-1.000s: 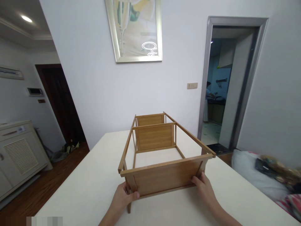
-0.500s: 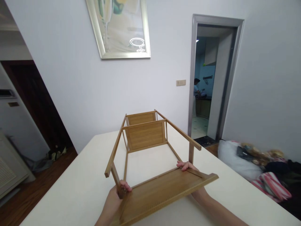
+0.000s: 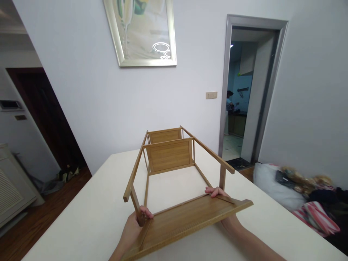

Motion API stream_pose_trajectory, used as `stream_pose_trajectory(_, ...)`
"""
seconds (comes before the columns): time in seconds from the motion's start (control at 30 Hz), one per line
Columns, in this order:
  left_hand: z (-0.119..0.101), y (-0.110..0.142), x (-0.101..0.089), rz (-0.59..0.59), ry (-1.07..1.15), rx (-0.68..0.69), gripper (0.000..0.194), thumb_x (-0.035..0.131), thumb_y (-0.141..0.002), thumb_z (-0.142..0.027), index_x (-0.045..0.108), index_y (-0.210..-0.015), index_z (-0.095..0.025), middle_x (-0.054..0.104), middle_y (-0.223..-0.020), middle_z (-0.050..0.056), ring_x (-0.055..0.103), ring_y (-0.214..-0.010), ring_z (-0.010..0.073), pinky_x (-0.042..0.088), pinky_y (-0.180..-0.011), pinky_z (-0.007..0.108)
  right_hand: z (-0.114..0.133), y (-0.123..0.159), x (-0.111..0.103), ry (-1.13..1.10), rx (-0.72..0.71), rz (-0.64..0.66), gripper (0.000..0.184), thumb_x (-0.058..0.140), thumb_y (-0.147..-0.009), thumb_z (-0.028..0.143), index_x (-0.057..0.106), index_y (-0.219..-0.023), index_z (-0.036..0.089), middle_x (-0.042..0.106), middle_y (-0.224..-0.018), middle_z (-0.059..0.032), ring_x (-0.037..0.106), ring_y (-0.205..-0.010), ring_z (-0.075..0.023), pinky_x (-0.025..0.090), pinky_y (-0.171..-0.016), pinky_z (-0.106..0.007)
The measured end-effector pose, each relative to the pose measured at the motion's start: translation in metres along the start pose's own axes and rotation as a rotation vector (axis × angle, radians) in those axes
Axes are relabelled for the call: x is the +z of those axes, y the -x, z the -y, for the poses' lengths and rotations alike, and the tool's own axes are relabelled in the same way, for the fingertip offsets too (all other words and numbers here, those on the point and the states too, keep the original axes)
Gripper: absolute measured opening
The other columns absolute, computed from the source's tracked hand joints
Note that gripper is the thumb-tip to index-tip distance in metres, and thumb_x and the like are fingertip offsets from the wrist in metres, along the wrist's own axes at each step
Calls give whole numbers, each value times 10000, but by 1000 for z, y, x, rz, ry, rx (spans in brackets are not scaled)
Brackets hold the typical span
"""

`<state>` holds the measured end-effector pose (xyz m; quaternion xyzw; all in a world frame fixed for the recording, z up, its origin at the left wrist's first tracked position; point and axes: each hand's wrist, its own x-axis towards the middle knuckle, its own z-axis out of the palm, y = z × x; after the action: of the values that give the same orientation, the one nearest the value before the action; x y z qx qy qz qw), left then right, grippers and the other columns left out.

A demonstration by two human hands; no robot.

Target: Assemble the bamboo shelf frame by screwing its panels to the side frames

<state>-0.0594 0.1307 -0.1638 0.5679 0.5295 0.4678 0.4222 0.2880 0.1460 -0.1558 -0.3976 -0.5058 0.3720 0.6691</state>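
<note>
- Bamboo shelf rack (image 3: 174,170) lies on its side on the white surface (image 3: 89,214), long rails running away from the person, so its near end comes within easy reach.
- Nearest shelf panel (image 3: 187,223) is tipped flat toward the camera, apparently hinged, while two farther panels (image 3: 170,155) stand upright.
- Left hand (image 3: 133,230) has its fingers clenched round the near corner post, steadying the frame.
- Right hand (image 3: 221,203) reaches under the panel, fingers curled over its far edge, bearing its weight.
- Framed picture (image 3: 144,32) hangs on the wall behind; a person stands beyond the doorway (image 3: 244,98).

Honey-brown wooden rack (image 3: 174,188) with fine grain on a cream table (image 3: 89,217).
</note>
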Motion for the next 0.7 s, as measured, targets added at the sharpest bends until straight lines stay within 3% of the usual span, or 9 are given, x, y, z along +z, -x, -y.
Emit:
stream_pose_trajectory(0.17,-3,2,1,-24,-10,-20,208,752,-534,-245,608,-674,-193,680,-687,17,625,-666,197,476,-633,279,-3,0,-3,23,-10,8,527,626,-590,762,559,-642,242,694,-907,-94,582,-1069,-350,381,-985,-497)
stream_pose_trajectory(0.3,7,-1,2,-22,40,-2,204,760,-550,-247,628,-693,-186,687,-696,22,626,-669,188,479,-635,273,-3,2,-3,35,-5,16,503,640,-593,727,556,-661,235,696,-929,-107,589,-1028,-345,435,-896,-467)
stream_pose_trajectory(0.4,15,-2,4,-92,130,-18,234,783,-513,-267,628,-671,-191,694,-678,24,641,-672,203,501,-633,287,-1,2,0,77,57,-38,368,642,-638,578,572,-711,225,688,-912,-88,606,-854,-287,465,-754,-396)
stream_pose_trajectory(0.53,14,-1,3,-163,60,-64,268,814,-485,-266,657,-691,-193,713,-668,22,662,-673,229,523,-624,303,3,1,4,282,176,-189,131,577,-621,322,580,-691,212,638,-720,-30,559,-763,-245,435,-702,-346)
stream_pose_trajectory(0.7,15,-1,1,-194,88,-62,388,857,-432,-300,664,-740,-165,744,-754,56,691,-764,266,552,-692,321,5,1,7,358,202,-247,80,526,-592,289,498,-635,227,552,-639,7,499,-704,-214,405,-627,-320)
